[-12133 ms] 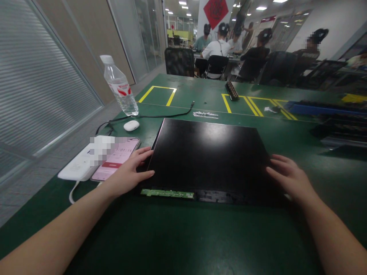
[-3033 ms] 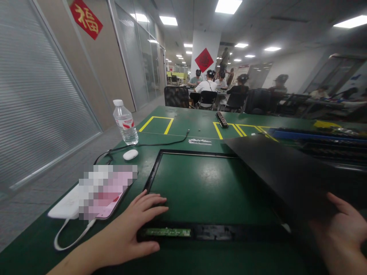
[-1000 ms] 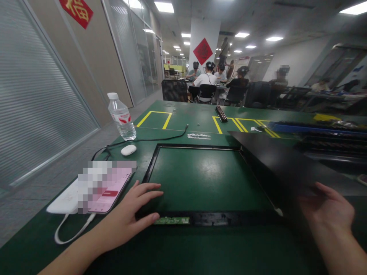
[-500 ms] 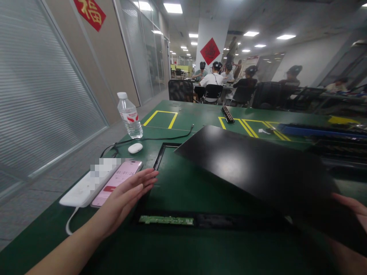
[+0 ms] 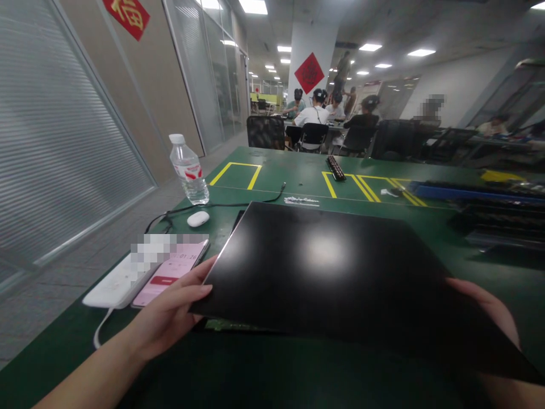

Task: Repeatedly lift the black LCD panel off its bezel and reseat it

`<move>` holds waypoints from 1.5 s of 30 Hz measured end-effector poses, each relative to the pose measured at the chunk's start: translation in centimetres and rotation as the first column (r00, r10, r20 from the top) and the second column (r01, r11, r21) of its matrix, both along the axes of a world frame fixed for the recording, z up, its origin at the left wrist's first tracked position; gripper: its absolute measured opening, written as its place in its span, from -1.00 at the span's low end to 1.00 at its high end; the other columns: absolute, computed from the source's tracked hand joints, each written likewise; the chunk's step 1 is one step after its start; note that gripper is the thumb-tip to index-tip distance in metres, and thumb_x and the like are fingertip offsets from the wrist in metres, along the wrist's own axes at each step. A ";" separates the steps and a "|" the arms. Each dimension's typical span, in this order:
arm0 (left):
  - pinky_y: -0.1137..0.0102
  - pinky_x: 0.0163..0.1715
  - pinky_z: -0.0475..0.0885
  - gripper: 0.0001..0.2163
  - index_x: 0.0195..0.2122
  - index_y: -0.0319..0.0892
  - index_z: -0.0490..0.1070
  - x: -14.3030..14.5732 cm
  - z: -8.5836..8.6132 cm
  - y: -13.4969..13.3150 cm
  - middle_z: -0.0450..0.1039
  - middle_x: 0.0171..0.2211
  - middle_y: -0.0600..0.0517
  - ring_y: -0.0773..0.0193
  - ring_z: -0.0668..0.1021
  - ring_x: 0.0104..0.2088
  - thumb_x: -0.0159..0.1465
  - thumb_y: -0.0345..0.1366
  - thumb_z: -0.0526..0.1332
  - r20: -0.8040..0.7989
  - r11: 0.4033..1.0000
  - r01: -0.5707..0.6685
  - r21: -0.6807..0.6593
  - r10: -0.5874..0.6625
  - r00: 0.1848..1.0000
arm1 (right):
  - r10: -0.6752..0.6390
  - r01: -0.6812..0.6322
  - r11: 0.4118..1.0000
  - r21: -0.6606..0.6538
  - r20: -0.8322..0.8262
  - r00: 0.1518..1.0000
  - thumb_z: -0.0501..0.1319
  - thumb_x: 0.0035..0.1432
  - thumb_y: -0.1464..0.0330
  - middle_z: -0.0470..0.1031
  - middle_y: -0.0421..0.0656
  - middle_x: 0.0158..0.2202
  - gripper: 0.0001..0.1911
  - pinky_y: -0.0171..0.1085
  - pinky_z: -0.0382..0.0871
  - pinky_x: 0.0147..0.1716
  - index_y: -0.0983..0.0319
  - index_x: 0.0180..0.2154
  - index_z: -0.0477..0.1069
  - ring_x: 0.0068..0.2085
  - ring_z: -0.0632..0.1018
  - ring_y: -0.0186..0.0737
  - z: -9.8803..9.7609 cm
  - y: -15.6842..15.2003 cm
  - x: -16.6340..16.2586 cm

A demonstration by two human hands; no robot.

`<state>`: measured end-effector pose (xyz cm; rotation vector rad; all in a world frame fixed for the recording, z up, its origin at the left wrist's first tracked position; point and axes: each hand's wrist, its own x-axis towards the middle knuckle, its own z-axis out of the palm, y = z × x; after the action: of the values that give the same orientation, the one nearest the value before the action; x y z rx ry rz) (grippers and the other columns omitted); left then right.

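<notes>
A large glossy black panel (image 5: 332,272) is held flat above the green table, covering most of a black frame (image 5: 237,218) that lies under it; a strip of green circuit board (image 5: 221,325) peeks out at the near edge. My left hand (image 5: 170,309) grips the panel's near left corner, thumb on top. My right hand (image 5: 489,301) holds the panel's right edge, mostly hidden behind it.
Left of the panel lie a phone (image 5: 170,272) on a white power bank (image 5: 113,284), a white earbud case (image 5: 198,218), a black cable (image 5: 221,205) and a water bottle (image 5: 188,170). Dark trays (image 5: 498,216) sit at right. People sit at tables in the background.
The black panel swung from the right side over to the middle above the frame. My left hand left the frame and took hold of the panel's left corner.
</notes>
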<state>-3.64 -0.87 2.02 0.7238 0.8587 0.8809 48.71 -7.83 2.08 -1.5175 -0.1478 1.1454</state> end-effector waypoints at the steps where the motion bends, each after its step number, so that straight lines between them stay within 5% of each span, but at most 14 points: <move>1: 0.17 0.09 0.65 -0.33 0.34 0.07 0.56 -0.1 -0.1 0.0 0.74 0.18 -0.03 -0.17 0.68 0.24 0.16 -0.25 0.54 0.003 1.000 -0.005 -0.007 0.005 1.000 | -0.026 0.025 0.999 -0.020 -0.027 0.999 0.39 -0.06 0.39 0.75 -0.16 -0.35 -0.75 0.09 0.77 -0.11 0.03 -0.26 0.62 -0.23 0.78 0.17 0.6 0.2 -0.8; 5: 0.21 0.10 0.65 -0.18 0.48 0.01 0.39 0.3 0.9 -0.4 0.77 0.12 0.01 -0.11 0.72 0.17 0.15 -0.28 0.50 -0.007 0.997 -0.081 -0.021 0.081 0.997 | -0.044 0.043 0.997 -0.066 -0.009 0.999 0.37 -0.06 0.39 0.73 -0.18 -0.41 -0.80 0.09 0.75 -0.10 0.04 -0.31 0.59 -0.32 0.77 0.13 2.0 0.6 -2.7; 10: 0.35 -0.06 0.71 -0.13 0.57 0.12 0.21 1.2 3.5 -1.4 0.77 0.14 0.10 -0.01 0.77 0.11 0.24 -0.33 0.45 -0.042 0.971 -0.238 -0.012 0.237 0.970 | 0.172 -0.171 0.984 0.057 -0.005 0.985 0.35 -0.03 0.17 0.79 -0.05 -0.18 -0.76 0.28 0.66 0.02 0.01 -0.27 0.69 -0.05 0.76 0.36 0.7 1.1 -2.5; 14: 0.47 -0.13 0.70 -0.17 0.55 -0.01 0.29 1.3 4.4 -1.7 0.72 0.22 0.07 0.00 0.67 0.27 0.22 -0.33 0.43 -0.033 0.962 -0.273 -0.005 0.273 0.962 | 0.194 -0.211 0.971 0.110 0.146 0.970 0.32 -0.06 0.18 0.78 -0.04 -0.07 -0.67 0.13 0.67 0.02 0.03 -0.22 0.73 -0.02 0.75 0.24 -0.3 1.7 -1.4; 19: 0.53 -0.23 0.70 -0.34 0.35 -0.04 0.54 1.7 4.5 -1.6 0.75 0.18 0.08 0.02 0.74 0.16 0.17 -0.36 0.46 -0.046 0.928 -0.372 0.040 0.373 0.927 | 0.201 -0.231 0.958 0.169 0.178 0.963 0.30 0.05 0.17 0.77 -0.02 -0.02 -0.56 -0.01 0.70 -0.15 0.05 -0.03 0.70 -0.13 0.75 0.06 -0.6 2.1 -0.2; 25: 0.57 -0.34 0.68 -0.49 0.20 -0.03 0.66 2.0 4.3 -1.3 0.78 0.12 0.11 0.13 0.80 -0.01 0.20 -0.42 0.45 -0.047 0.903 -0.421 0.084 0.426 0.903 | 0.209 -0.246 0.944 0.218 0.182 0.961 0.29 0.14 0.15 0.76 0.00 0.01 -0.63 0.01 0.64 -0.03 0.03 -0.03 0.65 0.00 0.74 0.06 -1.0 2.1 -0.8; 31: 0.58 -0.23 0.67 -0.25 0.49 0.03 0.38 2.2 4.1 -1.1 0.76 0.15 0.11 0.13 0.76 0.09 0.25 -0.42 0.41 -0.066 0.926 -0.377 0.031 0.378 0.923 | 0.206 -0.276 0.943 0.185 0.328 0.922 0.34 0.11 0.01 0.76 -0.03 0.04 -0.54 -0.02 0.57 -0.22 -0.01 0.02 0.62 -0.06 0.70 0.11 -1.5 2.0 -0.4; 36: 0.58 -0.31 0.65 -0.05 0.62 0.11 0.07 2.4 3.5 -1.1 0.76 0.16 0.15 0.16 0.79 0.01 0.25 -0.40 0.44 -0.045 0.938 -0.346 0.031 0.347 0.937 | 0.229 -0.314 0.940 0.134 0.437 0.870 0.31 0.09 -0.11 0.74 -0.03 0.07 -0.46 0.11 0.53 -0.05 -0.01 0.03 0.63 0.04 0.65 0.19 -2.0 2.0 -0.4; 41: 0.58 -0.45 0.63 -0.04 0.61 0.08 0.11 2.8 3.5 -1.2 0.82 0.02 0.14 0.31 0.77 -0.41 0.22 -0.51 0.44 -0.042 0.919 -0.394 0.015 0.394 0.918 | 0.271 -0.365 0.917 0.160 0.420 0.866 0.28 0.13 -0.16 0.74 -0.01 0.05 -0.45 0.18 0.52 0.02 0.01 0.01 0.63 0.05 0.65 0.23 -2.2 2.0 -0.6; 45: 0.56 -0.33 0.67 -0.20 0.53 0.05 0.31 2.8 4.3 -1.1 0.82 0.02 0.13 0.23 0.81 -0.23 0.25 -0.49 0.38 -0.051 0.902 -0.432 0.018 0.432 0.900 | 0.271 -0.366 0.909 0.200 0.385 0.882 0.29 0.13 -0.15 0.73 -0.03 0.10 -0.45 0.20 0.52 0.08 -0.02 0.02 0.63 0.11 0.65 0.23 -2.0 1.9 -1.0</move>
<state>-0.81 -1.98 6.31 0.5703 1.0885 1.2650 47.76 -5.90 0.13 -1.4712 -0.7968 1.0485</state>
